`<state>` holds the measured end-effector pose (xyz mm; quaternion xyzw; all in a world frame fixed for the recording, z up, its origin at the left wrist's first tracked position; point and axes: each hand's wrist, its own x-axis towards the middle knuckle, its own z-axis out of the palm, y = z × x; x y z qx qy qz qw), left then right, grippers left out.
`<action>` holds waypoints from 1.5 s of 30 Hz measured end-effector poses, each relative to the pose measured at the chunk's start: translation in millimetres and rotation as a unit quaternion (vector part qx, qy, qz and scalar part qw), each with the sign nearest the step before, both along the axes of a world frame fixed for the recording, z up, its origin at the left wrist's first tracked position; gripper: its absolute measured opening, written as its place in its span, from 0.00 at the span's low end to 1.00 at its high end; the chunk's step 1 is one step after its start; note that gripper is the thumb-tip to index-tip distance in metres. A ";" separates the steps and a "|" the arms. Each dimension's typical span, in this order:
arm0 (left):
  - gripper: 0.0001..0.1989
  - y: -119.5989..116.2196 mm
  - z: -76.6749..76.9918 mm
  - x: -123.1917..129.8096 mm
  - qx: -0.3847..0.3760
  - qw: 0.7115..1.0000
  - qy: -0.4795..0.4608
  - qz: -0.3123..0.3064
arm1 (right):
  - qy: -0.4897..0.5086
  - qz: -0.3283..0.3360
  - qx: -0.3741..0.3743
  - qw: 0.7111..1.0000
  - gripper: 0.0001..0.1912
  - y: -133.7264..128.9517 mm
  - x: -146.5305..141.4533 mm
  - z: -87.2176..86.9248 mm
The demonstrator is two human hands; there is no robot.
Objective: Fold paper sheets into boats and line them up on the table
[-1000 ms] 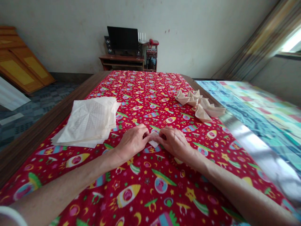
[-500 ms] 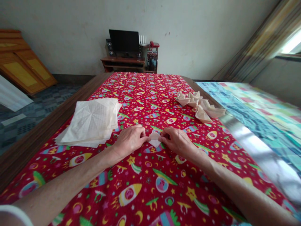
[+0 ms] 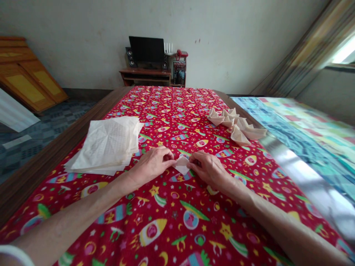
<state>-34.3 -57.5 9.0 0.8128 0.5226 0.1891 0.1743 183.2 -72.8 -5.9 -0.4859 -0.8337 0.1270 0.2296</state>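
Between my two hands is a small piece of folded paper (image 3: pixel 182 165), pale and roughly diamond-shaped, just over the red patterned cloth (image 3: pixel 172 207). My left hand (image 3: pixel 155 161) pinches its left corner between thumb and fingers. At the opposite corner, my right hand (image 3: pixel 206 165) pinches the paper with its fingers curled in. To the left lies a stack of creased paper sheets (image 3: pixel 108 144), its edges uneven. Several folded paper boats (image 3: pixel 240 135) sit in a cluster at the right edge of the cloth.
The cloth covers a long brown table (image 3: pixel 30 184). On the right is a bed or surface with a blue checked cover (image 3: pixel 294 136). A monitor (image 3: pixel 146 50) on a small desk (image 3: pixel 145 74) stands by the far wall, and a wooden cabinet (image 3: pixel 30 77) at the left.
Both hands keep their pinch on the folded paper, with only slight finger movement. The stack and the paper boats stay where they were.
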 end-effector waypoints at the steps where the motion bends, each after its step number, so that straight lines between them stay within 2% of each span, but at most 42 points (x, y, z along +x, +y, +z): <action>1: 0.10 0.8 -0.1 -0.7 0.002 1.000 -0.010 -0.016 | 0.014 0.007 0.009 1.000 0.04 -1.0 0.7 -1.6; 4: 0.18 1.9 -0.7 -0.9 0.027 0.999 -0.014 -0.040 | 0.058 0.026 0.038 0.997 0.05 -3.8 0.9 -3.9; 6: 0.18 1.9 -1.3 0.2 0.023 0.999 -0.019 -0.045 | 0.070 0.040 0.064 0.995 0.06 -5.2 0.0 -3.0; 11: 0.11 1.8 -1.9 3.2 -0.085 0.989 -0.114 -0.035 | 0.015 0.078 0.165 0.983 0.11 -7.5 -2.3 0.6; 15: 0.10 -0.1 0.6 5.8 -0.153 0.967 -0.205 0.001 | -0.019 0.094 0.191 0.977 0.13 -10.2 -1.7 3.5; 19: 0.10 -3.5 4.8 9.6 -0.135 0.964 -0.229 -0.002 | 0.062 0.090 0.123 0.986 0.10 -12.4 -0.7 9.5; 23: 0.09 -8.3 7.5 14.6 -0.084 0.971 -0.223 -0.003 | 0.194 0.028 0.038 0.980 0.12 -10.5 -3.8 12.3; 26: 0.06 -12.8 8.3 17.6 -0.028 0.978 -0.206 -0.032 | 0.231 0.033 -0.068 0.970 0.11 -8.2 -8.3 11.4; 28: 0.05 -14.9 8.6 18.4 -0.017 0.977 -0.207 -0.047 | 0.238 0.034 -0.099 0.965 0.11 -7.7 -10.5 10.5; 31: 0.04 -15.5 9.5 17.6 -0.018 0.976 -0.209 -0.050 | 0.256 0.011 -0.095 0.962 0.13 -7.5 -11.0 9.5; 35: 0.03 -13.2 11.3 15.2 -0.018 0.977 -0.213 -0.020 | 0.273 -0.026 -0.092 0.957 0.14 -6.0 -8.9 9.5; 40: 0.03 -14.3 12.0 15.9 0.000 0.976 -0.219 -0.016 | 0.279 -0.006 -0.098 0.955 0.11 -7.0 -9.6 12.0; 45: 0.03 -18.3 13.4 18.1 0.013 0.975 -0.218 -0.032 | 0.241 0.011 -0.045 0.969 0.10 -10.7 -12.1 13.3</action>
